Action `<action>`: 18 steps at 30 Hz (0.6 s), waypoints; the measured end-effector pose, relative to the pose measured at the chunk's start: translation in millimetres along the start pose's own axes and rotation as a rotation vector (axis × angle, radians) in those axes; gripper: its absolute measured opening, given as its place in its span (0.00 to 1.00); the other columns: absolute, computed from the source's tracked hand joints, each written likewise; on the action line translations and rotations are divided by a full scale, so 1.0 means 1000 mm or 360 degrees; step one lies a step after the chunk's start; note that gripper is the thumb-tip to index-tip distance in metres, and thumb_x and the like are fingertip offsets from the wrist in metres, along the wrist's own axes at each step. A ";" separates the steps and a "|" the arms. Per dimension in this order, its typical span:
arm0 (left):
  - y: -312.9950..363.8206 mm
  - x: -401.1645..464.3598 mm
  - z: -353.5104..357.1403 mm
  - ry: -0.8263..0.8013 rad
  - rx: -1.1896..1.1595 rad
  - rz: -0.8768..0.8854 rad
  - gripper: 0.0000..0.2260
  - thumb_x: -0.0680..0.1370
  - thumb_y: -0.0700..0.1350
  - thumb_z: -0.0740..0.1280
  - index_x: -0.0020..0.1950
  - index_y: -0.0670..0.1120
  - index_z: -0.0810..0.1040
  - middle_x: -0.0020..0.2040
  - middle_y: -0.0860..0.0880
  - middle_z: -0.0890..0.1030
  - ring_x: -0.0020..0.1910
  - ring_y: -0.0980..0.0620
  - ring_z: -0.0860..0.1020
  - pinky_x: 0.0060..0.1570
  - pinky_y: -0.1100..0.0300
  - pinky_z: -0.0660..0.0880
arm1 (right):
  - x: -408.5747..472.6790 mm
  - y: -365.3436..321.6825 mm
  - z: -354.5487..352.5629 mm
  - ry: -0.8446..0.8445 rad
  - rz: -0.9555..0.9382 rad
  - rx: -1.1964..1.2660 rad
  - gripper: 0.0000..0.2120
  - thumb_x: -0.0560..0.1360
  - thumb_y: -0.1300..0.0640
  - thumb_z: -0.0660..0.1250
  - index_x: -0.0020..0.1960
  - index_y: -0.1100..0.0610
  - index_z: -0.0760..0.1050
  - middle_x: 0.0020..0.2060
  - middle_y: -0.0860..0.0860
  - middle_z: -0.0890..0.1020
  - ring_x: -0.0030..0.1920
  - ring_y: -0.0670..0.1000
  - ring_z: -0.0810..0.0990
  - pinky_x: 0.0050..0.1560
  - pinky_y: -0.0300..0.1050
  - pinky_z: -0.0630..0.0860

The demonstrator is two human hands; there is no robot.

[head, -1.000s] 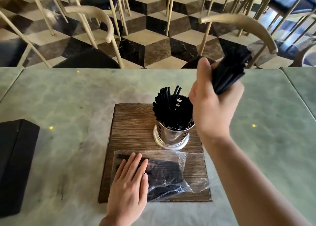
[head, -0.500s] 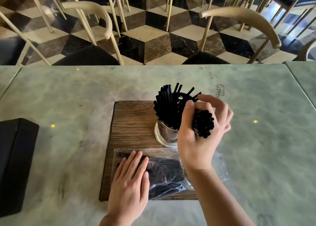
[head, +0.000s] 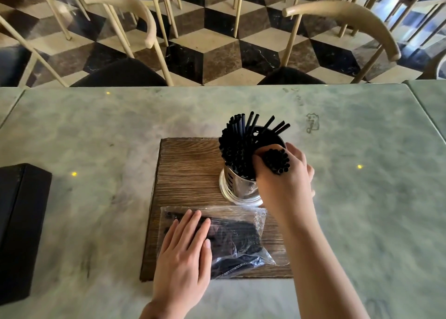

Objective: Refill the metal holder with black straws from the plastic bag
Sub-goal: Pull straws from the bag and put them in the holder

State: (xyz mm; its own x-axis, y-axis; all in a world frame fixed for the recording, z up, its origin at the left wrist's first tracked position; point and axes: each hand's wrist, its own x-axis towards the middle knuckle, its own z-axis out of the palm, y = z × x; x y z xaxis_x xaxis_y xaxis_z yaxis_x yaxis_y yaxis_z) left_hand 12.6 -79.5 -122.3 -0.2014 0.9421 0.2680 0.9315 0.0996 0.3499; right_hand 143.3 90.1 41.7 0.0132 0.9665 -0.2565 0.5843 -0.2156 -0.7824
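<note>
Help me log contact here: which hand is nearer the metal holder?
Right. The right hand has its grip on a straw bundle at the metal holder's rim. The left hand lies flat on the plastic bag, nearer the person.

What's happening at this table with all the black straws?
A person is refilling a metal holder on a wooden board. The right hand grips a bundle of black straws at the holder's rim, beside those already inside. The left hand lies flat on the plastic bag.
</note>
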 end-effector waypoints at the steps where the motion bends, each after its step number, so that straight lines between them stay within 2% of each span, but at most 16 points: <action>1: 0.000 0.000 0.000 -0.0002 -0.0002 -0.0004 0.23 0.88 0.52 0.52 0.70 0.43 0.81 0.75 0.45 0.77 0.76 0.44 0.73 0.73 0.43 0.69 | 0.002 -0.002 -0.001 -0.0042 0.0008 -0.0052 0.07 0.76 0.50 0.65 0.49 0.43 0.81 0.65 0.42 0.73 0.66 0.55 0.63 0.62 0.58 0.61; 4: 0.001 0.000 0.000 -0.0012 -0.0005 -0.0006 0.23 0.88 0.52 0.52 0.70 0.43 0.81 0.75 0.44 0.77 0.76 0.44 0.73 0.73 0.43 0.69 | 0.008 -0.006 -0.007 -0.0131 -0.0048 -0.0176 0.08 0.74 0.52 0.65 0.50 0.47 0.80 0.60 0.44 0.76 0.62 0.56 0.67 0.60 0.56 0.64; 8: 0.002 0.000 -0.001 -0.0027 -0.0003 -0.0006 0.23 0.87 0.52 0.52 0.70 0.43 0.81 0.75 0.44 0.77 0.76 0.44 0.73 0.73 0.43 0.68 | 0.004 -0.010 -0.019 -0.0214 -0.0099 0.0201 0.17 0.66 0.55 0.69 0.53 0.44 0.81 0.56 0.44 0.81 0.63 0.57 0.76 0.61 0.56 0.76; 10: 0.002 0.001 -0.001 -0.0031 0.0001 -0.0011 0.24 0.88 0.52 0.51 0.70 0.43 0.81 0.75 0.44 0.77 0.76 0.44 0.73 0.73 0.43 0.68 | 0.001 -0.008 -0.025 -0.0251 -0.0090 0.0348 0.22 0.62 0.52 0.69 0.56 0.41 0.79 0.57 0.42 0.81 0.64 0.53 0.77 0.58 0.49 0.76; 12: 0.003 0.000 -0.002 -0.0036 -0.0011 -0.0014 0.24 0.88 0.52 0.51 0.71 0.43 0.81 0.75 0.45 0.76 0.76 0.44 0.73 0.73 0.43 0.68 | -0.004 -0.004 -0.029 -0.0225 -0.0142 0.0417 0.25 0.62 0.46 0.71 0.59 0.36 0.76 0.57 0.36 0.78 0.65 0.45 0.75 0.54 0.40 0.71; 14: 0.003 0.000 -0.002 -0.0056 -0.0005 -0.0013 0.23 0.87 0.52 0.52 0.72 0.44 0.80 0.76 0.44 0.75 0.77 0.44 0.72 0.73 0.43 0.68 | -0.012 0.000 -0.030 -0.0098 -0.0253 0.0489 0.27 0.65 0.34 0.71 0.63 0.32 0.72 0.61 0.31 0.74 0.70 0.44 0.71 0.60 0.41 0.70; 15: 0.003 0.000 -0.003 -0.0070 0.0006 -0.0012 0.23 0.87 0.52 0.52 0.73 0.45 0.79 0.77 0.44 0.75 0.77 0.44 0.72 0.73 0.43 0.68 | -0.016 0.004 -0.029 0.0024 -0.0351 0.0529 0.26 0.70 0.31 0.68 0.66 0.32 0.71 0.65 0.33 0.73 0.74 0.48 0.70 0.65 0.47 0.71; 17: 0.004 0.001 -0.003 -0.0090 0.0029 -0.0017 0.23 0.87 0.52 0.51 0.75 0.46 0.77 0.77 0.43 0.74 0.77 0.44 0.72 0.73 0.43 0.67 | -0.027 0.020 -0.025 0.0353 -0.0624 0.0568 0.21 0.79 0.37 0.62 0.70 0.39 0.70 0.72 0.43 0.73 0.75 0.54 0.70 0.69 0.58 0.71; 18: 0.004 0.002 -0.003 -0.0094 0.0034 -0.0015 0.23 0.87 0.52 0.51 0.75 0.46 0.77 0.78 0.43 0.74 0.77 0.44 0.72 0.73 0.43 0.68 | -0.033 0.032 -0.023 0.0506 -0.0753 0.0560 0.17 0.82 0.43 0.61 0.70 0.43 0.72 0.70 0.47 0.75 0.70 0.55 0.74 0.65 0.58 0.74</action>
State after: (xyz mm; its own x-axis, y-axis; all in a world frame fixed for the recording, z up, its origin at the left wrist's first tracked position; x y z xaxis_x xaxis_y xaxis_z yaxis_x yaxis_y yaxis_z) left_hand 14.8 -78.6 -117.8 -0.1927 0.9583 0.2108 0.9359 0.1150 0.3328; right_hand 180.4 54.3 38.4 0.0906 0.9504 0.2976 0.2875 0.2611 -0.9215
